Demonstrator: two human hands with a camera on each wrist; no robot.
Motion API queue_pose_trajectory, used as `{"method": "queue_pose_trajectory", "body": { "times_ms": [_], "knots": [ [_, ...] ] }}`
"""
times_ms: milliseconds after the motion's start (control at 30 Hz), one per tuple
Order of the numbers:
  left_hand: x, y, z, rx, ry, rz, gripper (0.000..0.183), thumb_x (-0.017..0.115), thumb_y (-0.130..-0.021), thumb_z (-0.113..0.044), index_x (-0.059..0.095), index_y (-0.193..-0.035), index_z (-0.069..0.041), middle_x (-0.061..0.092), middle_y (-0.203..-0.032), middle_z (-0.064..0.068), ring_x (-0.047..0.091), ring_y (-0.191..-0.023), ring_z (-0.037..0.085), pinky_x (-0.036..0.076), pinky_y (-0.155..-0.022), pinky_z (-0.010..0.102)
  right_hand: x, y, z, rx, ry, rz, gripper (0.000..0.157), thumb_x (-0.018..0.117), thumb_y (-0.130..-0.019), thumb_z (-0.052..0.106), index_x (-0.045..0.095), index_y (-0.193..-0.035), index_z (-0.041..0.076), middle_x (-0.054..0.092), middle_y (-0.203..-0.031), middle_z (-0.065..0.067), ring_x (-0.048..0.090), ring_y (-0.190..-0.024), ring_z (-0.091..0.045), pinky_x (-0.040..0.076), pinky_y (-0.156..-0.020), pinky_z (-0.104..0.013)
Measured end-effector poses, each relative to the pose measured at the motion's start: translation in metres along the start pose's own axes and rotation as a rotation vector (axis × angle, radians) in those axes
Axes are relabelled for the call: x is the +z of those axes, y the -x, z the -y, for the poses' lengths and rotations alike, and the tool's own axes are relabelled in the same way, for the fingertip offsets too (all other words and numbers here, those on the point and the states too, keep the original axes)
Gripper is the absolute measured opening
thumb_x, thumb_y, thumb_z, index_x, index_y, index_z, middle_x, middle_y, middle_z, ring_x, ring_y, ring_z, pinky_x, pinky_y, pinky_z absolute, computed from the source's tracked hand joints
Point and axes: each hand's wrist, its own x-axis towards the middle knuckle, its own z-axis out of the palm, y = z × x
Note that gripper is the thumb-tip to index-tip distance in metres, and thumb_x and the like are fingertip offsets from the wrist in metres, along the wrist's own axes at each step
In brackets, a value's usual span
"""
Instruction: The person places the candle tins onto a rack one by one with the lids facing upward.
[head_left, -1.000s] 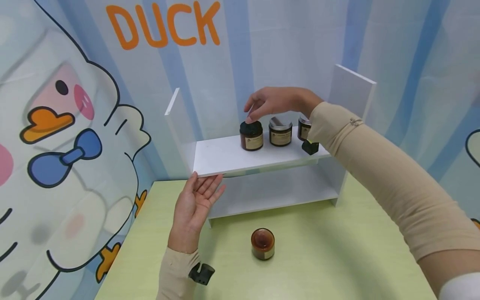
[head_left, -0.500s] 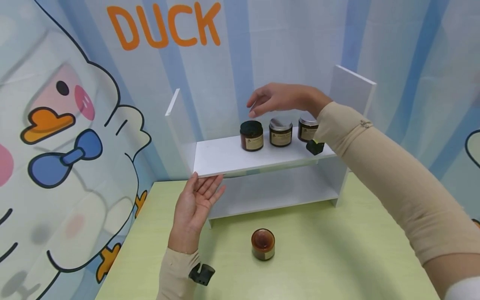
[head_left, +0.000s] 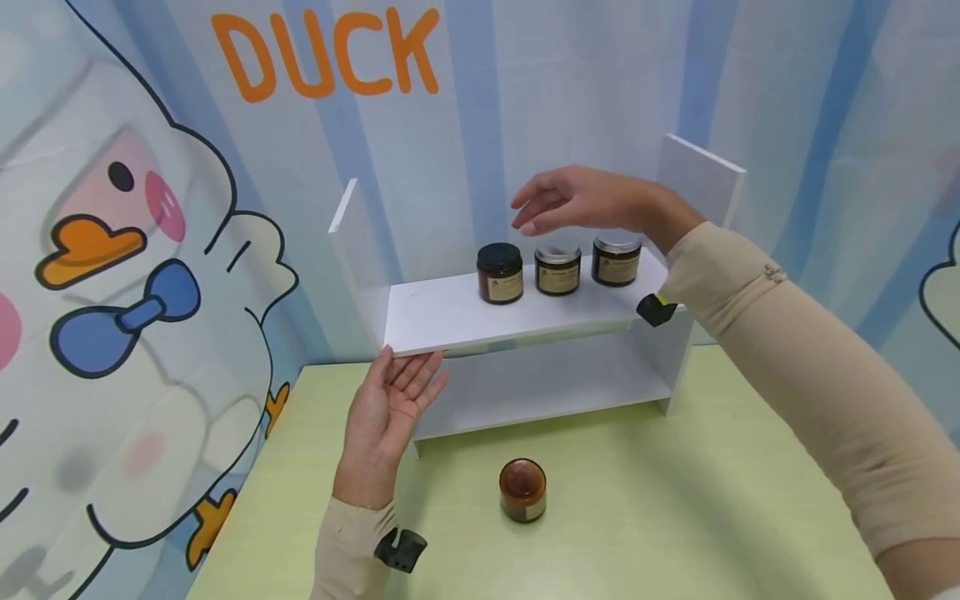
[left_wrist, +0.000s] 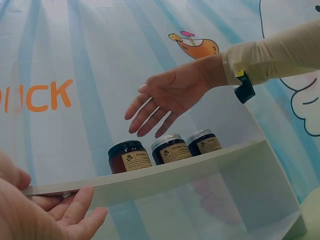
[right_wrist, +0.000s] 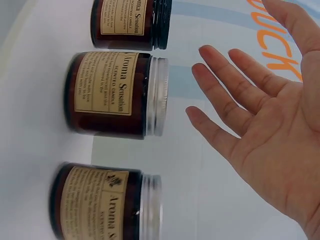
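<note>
My left hand (head_left: 386,417) pinches the front left edge of the white shelf's upper board (head_left: 435,317), thumb at the edge and fingers beneath. In the head view my right hand (head_left: 588,200) hovers over the upper board, its fingers loosely bent and holding nothing. Below it three amber scented candle jars stand upright in a row: a black-lidded jar (head_left: 500,275) at left, a silver-lidded jar (head_left: 557,272) in the middle and another silver-lidded jar (head_left: 617,262) at right. The right wrist view shows the spread fingers (right_wrist: 235,90) apart from the lids.
An amber jar without a lid (head_left: 522,493) stands on the light green table (head_left: 622,517) in front of the shelf. White side panels (head_left: 705,179) rise at both ends of the shelf, over a lower board (head_left: 540,383). A duck-printed curtain (head_left: 570,75) hangs behind.
My right hand has let go of the black-lidded jar's top, lifted off and drifted right. The right jar shows fully now. My left hand has stayed at the board's edge.
</note>
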Motion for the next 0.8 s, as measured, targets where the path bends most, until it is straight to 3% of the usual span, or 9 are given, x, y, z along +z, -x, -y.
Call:
{"method": "queue_pose_trajectory", "body": {
  "times_ms": [467, 800],
  "knots": [
    [0.0, 0.0, 0.0, -0.004, 0.022, -0.002, 0.05, 0.042, -0.111, -0.035, 0.041, -0.148, -0.002, 0.065, -0.125, 0.014, 0.065, -0.122, 0.027, 0.042, -0.115, 0.052, 0.017, 0.031, -0.013, -0.061, -0.1, -0.22, 0.053, 0.069, -0.098, 0.034, 0.05, -0.145, 0.015, 0.064, -0.136, -0.002, 0.06, -0.125, -0.018, 0.043, -0.113, -0.046],
    [-0.003, -0.001, -0.001, -0.007, 0.016, 0.003, 0.05, 0.043, -0.111, -0.034, 0.039, -0.149, -0.003, 0.066, -0.122, 0.012, 0.066, -0.121, 0.026, 0.04, -0.116, 0.051, 0.032, 0.05, -0.018, -0.118, -0.189, -0.292, 0.054, 0.073, -0.096, 0.026, 0.051, -0.144, 0.014, 0.065, -0.134, -0.002, 0.061, -0.125, -0.018, 0.05, -0.105, -0.035]
  ]
}}
